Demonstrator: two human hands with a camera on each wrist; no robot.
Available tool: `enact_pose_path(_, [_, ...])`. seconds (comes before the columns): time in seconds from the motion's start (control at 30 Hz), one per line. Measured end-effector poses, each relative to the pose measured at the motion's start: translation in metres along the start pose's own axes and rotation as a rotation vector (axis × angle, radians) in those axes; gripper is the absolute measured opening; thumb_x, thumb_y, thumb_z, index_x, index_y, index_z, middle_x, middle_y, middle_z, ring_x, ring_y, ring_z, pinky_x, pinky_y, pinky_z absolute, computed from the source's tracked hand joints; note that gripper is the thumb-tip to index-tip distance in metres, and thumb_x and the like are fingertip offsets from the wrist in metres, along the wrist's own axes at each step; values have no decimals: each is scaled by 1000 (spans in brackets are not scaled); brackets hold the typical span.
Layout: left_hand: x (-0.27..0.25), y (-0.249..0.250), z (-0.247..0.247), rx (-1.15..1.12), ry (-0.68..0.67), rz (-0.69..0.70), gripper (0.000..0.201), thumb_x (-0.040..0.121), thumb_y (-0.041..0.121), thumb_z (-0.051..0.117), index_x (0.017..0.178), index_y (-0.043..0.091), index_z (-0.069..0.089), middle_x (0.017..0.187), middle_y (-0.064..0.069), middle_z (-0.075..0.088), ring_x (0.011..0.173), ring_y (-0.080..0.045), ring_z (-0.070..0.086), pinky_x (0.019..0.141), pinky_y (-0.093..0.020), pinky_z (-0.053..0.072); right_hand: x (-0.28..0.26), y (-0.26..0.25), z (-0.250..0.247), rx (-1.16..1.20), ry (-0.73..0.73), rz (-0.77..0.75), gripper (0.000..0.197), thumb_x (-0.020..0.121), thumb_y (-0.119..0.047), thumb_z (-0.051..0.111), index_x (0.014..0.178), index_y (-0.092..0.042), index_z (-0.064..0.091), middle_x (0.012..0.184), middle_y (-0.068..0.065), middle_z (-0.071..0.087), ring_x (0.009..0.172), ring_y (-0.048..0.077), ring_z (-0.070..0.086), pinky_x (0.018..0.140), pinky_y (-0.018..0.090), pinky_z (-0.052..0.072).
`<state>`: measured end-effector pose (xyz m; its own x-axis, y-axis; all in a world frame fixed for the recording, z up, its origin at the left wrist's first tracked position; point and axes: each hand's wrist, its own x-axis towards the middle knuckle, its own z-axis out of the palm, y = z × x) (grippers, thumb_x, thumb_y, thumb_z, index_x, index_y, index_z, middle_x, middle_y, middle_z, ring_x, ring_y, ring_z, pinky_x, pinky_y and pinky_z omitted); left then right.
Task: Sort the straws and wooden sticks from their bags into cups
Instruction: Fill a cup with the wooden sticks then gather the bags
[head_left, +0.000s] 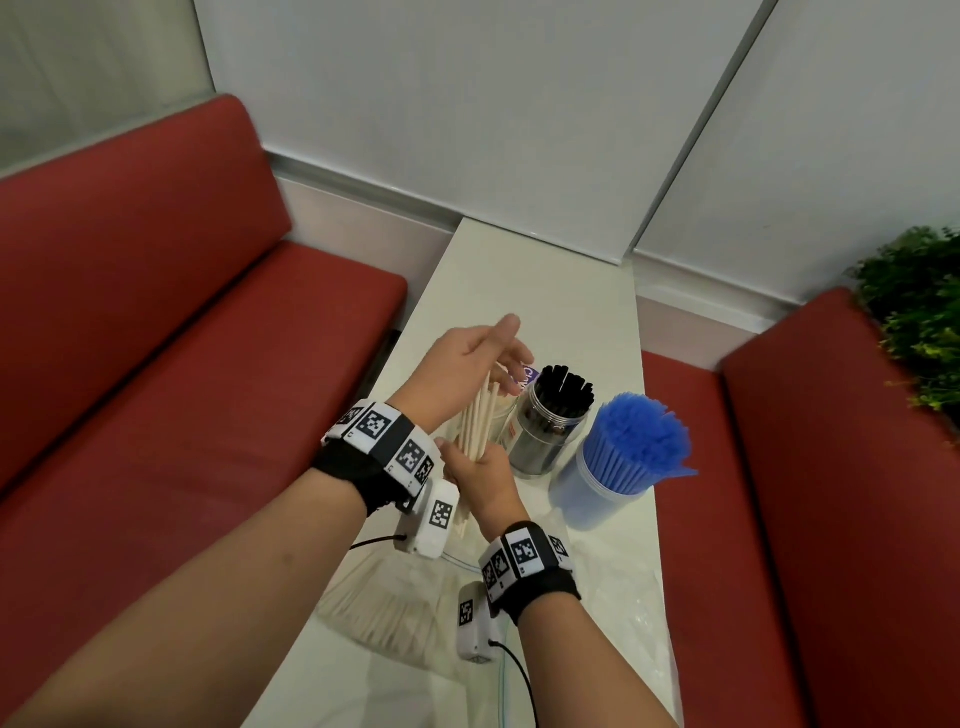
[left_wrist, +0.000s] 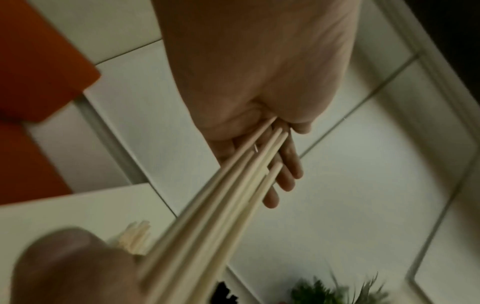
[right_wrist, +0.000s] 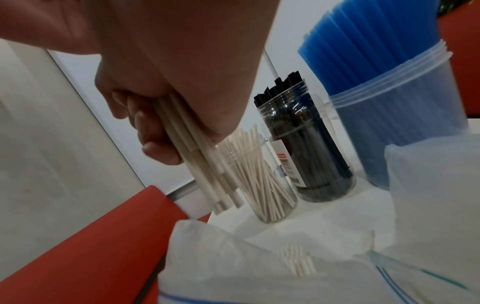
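While our right hand (head_left: 485, 480) grips a bundle of pale wooden sticks (head_left: 480, 426), our left hand (head_left: 467, 366), fingers straight, touches their tips at 12 o'clock; the clear stick cup (right_wrist: 262, 183) stands at 1 o'clock, beside the black-straw jar (head_left: 550, 431).

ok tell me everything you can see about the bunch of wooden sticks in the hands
The bunch of wooden sticks is a handful of thin, pale, round rods with blunt ends, unevenly aligned. It is held tilted above the clear cup already partly filled with similar sticks. The right hand grips its lower part with curled fingers; the left hand, fingers straight, rests against its upper ends. More sticks lie in the plastic bag below.
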<state>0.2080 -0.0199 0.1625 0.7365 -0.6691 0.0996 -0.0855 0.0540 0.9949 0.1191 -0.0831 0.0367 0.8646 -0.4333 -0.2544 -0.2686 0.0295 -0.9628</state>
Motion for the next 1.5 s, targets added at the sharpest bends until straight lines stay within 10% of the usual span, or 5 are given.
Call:
enact_pose_path(0.4, [6,2,-7,739,-177,74,44,104,46,33,118,22,68,111,5,71,109,-13,62,98,-27,43,0,-36,-4,152,-13,-37,31,99,-21,67,79,-12,45,50,0,38,43,15,32,44,27,27])
enact_pose_path(0.6, [0,-19,-19,-332,185,-142,47,103,49,34,141,23,47,117,-3,69,105,-18,68,90,-31,54,-10,-99,-20,295,33,-214,32,94,-30,75,76,-14,53,51,-2,39,42,14,34,43,25,32])
enact_pose_path(0.73, [-21,-51,-18,-745,-44,-701,59,104,47,34,121,-4,58,120,-20,64,104,-30,66,100,-45,49,-15,-143,-21,388,-2,-362,43,89,-29,78,57,-27,49,50,-1,37,41,15,34,46,27,36])
enact_pose_path(0.93, [-32,-55,4,-1166,-112,-742,40,107,23,33,107,-5,61,96,-24,69,85,-33,72,74,-42,61,-22,-133,-14,362,-32,-341,37,90,-21,78,66,-18,49,54,4,41,50,20,41,57,34,41])
enact_pose_path(1.5, [-33,-92,4,-723,-328,-1179,34,81,35,61,58,11,51,43,1,48,30,-7,46,27,-15,34,-17,-108,-22,335,-106,-313,28,89,-16,76,73,-15,53,59,7,46,52,20,47,60,32,45])
